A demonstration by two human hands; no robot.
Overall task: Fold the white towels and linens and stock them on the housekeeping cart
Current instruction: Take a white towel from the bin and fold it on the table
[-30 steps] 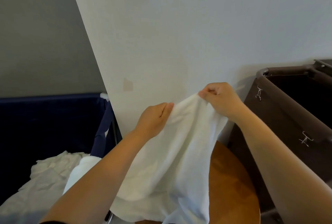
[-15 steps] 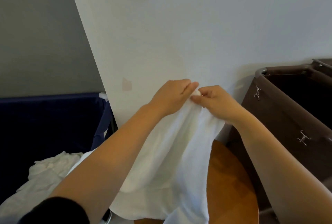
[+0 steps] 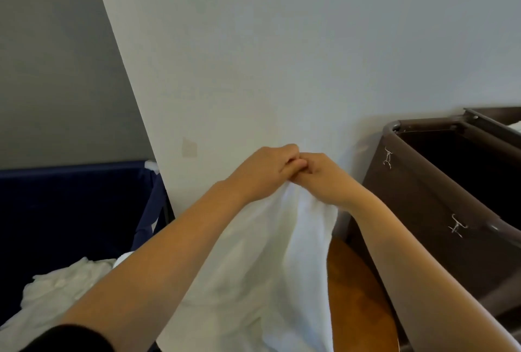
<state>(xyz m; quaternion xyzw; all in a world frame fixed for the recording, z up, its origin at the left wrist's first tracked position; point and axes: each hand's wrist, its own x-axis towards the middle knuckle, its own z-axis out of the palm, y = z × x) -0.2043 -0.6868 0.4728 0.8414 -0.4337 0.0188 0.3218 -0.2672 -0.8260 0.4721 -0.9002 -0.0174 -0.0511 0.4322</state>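
left hand (image 3: 262, 174) now touches right hand (image 3: 324, 182), both pinching towel (image 3: 267, 253) between cart (image 3: 423, 196) and bin (image 3: 70, 210).

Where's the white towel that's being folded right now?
Centre of the head view: the white towel hangs from the left hand and right hand, held together over the wooden table, between the navy bin at left and brown cart at right.

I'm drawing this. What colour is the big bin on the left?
The bin is dark navy blue, clearest in the head view.
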